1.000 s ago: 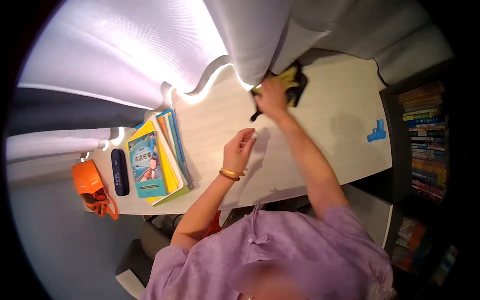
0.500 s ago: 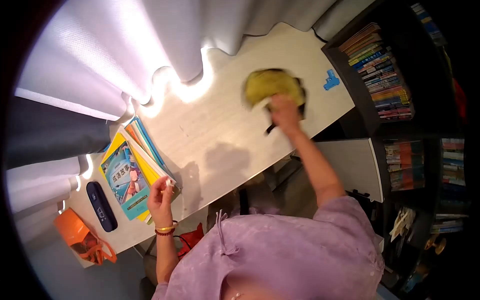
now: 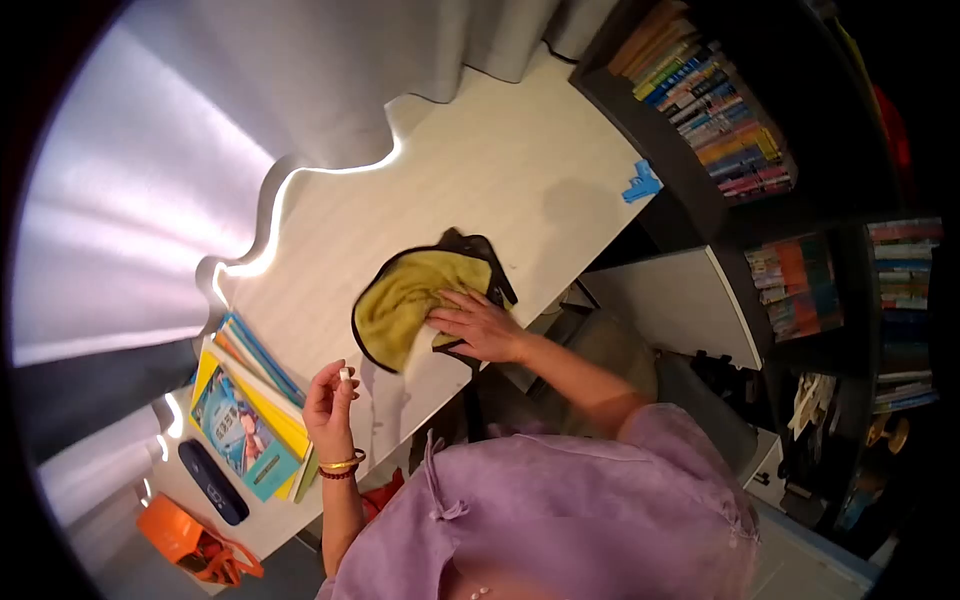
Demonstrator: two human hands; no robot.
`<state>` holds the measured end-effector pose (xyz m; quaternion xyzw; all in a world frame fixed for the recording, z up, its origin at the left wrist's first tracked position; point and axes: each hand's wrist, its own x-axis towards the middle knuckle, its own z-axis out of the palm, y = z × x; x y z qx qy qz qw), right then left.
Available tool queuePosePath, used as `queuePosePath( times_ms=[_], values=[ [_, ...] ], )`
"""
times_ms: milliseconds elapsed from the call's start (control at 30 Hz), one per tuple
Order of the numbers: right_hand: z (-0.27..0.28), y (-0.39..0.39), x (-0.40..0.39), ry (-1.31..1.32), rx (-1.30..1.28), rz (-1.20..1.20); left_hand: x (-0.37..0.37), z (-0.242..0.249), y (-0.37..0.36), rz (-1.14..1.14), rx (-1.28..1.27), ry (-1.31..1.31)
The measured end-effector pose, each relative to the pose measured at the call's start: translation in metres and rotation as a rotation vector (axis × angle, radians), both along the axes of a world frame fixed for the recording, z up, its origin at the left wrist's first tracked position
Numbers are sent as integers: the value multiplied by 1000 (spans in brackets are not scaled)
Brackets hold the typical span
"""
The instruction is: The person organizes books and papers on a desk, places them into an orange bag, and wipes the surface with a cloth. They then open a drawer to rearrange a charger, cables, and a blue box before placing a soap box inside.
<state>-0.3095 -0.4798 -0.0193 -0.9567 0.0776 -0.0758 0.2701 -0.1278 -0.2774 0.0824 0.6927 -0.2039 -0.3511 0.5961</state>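
My right hand [image 3: 478, 326] lies with outstretched fingers on a yellow-green cloth [image 3: 410, 295] with black edging, spread on the desk [image 3: 480, 170]. The cloth is wrinkled under the fingers, and a dark bunched part sticks out at its far side. Over the near edge of the desk, my left hand [image 3: 332, 400] is raised and pinches a small white piece [image 3: 346, 374] between thumb and fingers. What kind of thing the piece is, I cannot make out. Left of that hand is a stack of books with an illustrated book [image 3: 240, 430] on top.
A dark pencil case [image 3: 213, 482] and an orange bag [image 3: 190, 535] sit at the desk's left end. A blue toy gun [image 3: 642, 181] lies at the right end, beside dark shelves of books [image 3: 715, 110]. Grey curtains [image 3: 330, 90] hang along the back.
My right hand and the cloth have come from the right part of the desk to its middle, nearer my left hand. The left hand still pinches the white piece. The view has shifted.
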Motion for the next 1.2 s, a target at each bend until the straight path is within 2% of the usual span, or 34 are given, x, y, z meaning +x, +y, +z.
queuePosePath(
  times_ms=[33,100,133,200,267,300,367,433,500,667,700,767,833,867,900,967,1033,1100,1200],
  values=[
    [-1,-16,-8,-38,-10,83,-2,1,-10,-18,3,-1],
    [1,-55,-27,-64,-198,132,-4,1,-28,-25,-1,-56],
    [-4,-74,-38,-15,-185,30,-7,4,-34,-18,7,-50],
    [20,-116,-52,-88,-83,-158,-10,4,-41,-14,18,-31],
    [32,-161,-66,-258,9,-276,-12,3,-47,-4,21,-16],
    [27,-187,-82,-400,-24,-411,-14,4,-47,18,34,-14],
    [27,-232,-130,-155,-487,-697,-19,4,-44,54,47,-11],
    [14,-267,-177,80,-645,-846,-21,3,-40,94,27,11],
    [10,-279,-197,358,-575,-852,-23,-1,-36,125,35,9],
    [10,-278,-183,350,-399,-828,-32,2,-28,192,44,59],
    [17,-270,-177,276,-383,-860,-33,4,-26,205,44,58],
    [32,-255,-165,195,-371,-877,-32,7,-20,254,-33,200],
    [48,-239,-157,-317,616,-1098,-33,9,-12,281,-61,233],
    [63,-223,-144,-477,835,-987,-33,9,-7,288,-103,295],
    [73,-207,-132,-473,833,-980,-33,9,-3,292,-146,356],
    [88,-177,-106,-550,1161,-719,-36,6,6,319,-167,382],
    [100,-147,-74,-510,1257,-592,-39,5,17,309,-214,438],
    [108,-118,-43,-434,1281,-532,-42,9,33,343,-222,417],
    [121,-65,3,-242,1302,-316,-45,18,67,362,-371,541]
  ],
)
